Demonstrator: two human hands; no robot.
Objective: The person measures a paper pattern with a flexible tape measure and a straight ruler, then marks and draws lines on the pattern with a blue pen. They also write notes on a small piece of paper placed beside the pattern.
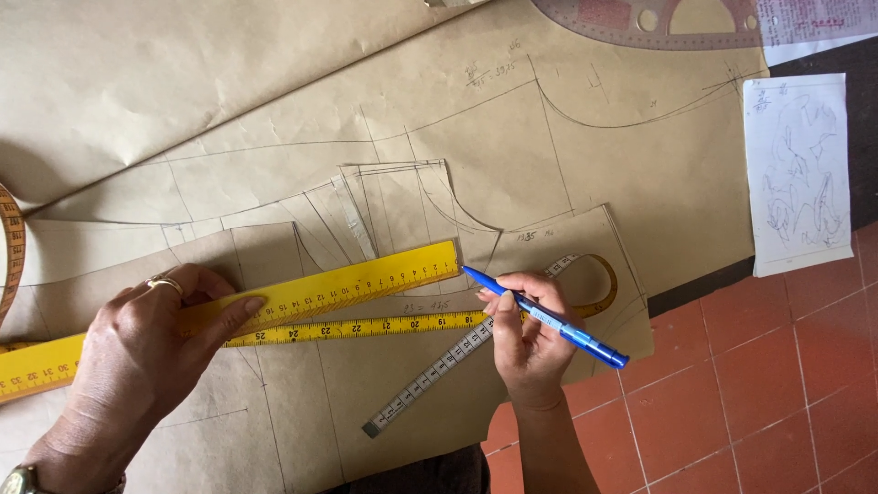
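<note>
Head view: the left hand point(137, 352) presses flat on the yellow ruler point(274, 306) laid across brown pattern paper point(439, 165) already carrying many pencilled lines, while right hand point(526, 334) fingers pinch a blue pen point(544, 316) at the ruler's end, beside a tape measure point(439, 361).

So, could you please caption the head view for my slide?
Left hand presses a yellow ruler onto brown pattern paper while right hand holds a blue pen.
</note>
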